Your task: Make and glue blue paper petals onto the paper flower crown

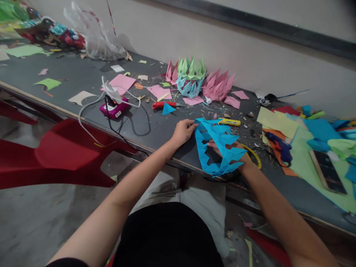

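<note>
A blue folded-paper crown (204, 150) with pointed tips is held up over the table's front edge. My left hand (183, 132) pinches its upper left rim between thumb and fingers. On the crown's right side, my right hand (244, 163) supports it. Some right fingers show through the crown's opening, and the paper hides the rest. Just behind the crown lies a yellow cutter (229, 121). A loose blue paper triangle (168, 108) rests by a red-handled tool (160, 105).
Pink, green and light blue paper crowns (191, 68) stand by the wall. A purple power socket (114, 108) with cables sits at left. At right are a blue glue gun (279, 146), a phone (328, 171) and paper sheets. Red chairs (66, 148) stand below the table.
</note>
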{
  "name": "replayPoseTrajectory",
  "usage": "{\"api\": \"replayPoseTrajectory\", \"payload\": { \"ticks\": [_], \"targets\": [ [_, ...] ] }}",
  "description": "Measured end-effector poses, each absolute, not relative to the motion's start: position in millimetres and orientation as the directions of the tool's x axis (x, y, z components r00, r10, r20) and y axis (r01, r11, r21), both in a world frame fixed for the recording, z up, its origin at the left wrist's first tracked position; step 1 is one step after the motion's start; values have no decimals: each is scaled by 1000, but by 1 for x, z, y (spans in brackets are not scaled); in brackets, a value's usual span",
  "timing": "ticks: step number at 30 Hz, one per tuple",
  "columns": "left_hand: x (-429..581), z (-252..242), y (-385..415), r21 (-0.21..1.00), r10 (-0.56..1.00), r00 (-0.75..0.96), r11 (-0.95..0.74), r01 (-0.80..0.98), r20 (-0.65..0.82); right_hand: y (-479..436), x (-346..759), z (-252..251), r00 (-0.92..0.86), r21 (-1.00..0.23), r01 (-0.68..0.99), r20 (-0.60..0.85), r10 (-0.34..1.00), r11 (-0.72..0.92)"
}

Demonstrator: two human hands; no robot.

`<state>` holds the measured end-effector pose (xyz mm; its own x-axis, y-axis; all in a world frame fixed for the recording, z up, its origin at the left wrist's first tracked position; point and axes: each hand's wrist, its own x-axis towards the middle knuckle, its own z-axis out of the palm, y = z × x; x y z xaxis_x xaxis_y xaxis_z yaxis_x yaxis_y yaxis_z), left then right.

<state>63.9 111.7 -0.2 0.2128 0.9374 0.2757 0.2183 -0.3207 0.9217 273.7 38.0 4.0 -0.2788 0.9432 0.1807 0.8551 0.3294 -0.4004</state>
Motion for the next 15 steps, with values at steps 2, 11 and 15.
{"api": "replayPoseTrajectory", "payload": {
  "ticks": [2,11,15],
  "targets": [
    [64,1,111,915,935,216,-329,232,282,38,275,2,-404,-363,807,235,884,466],
    [65,0,111,896,930,225,-346,277,290,39,275,5,-755,139,654,191,628,744],
    [65,0,111,892,929,223,-351,286,294,39,272,7,-773,165,633,169,611,756]
  ]
}}
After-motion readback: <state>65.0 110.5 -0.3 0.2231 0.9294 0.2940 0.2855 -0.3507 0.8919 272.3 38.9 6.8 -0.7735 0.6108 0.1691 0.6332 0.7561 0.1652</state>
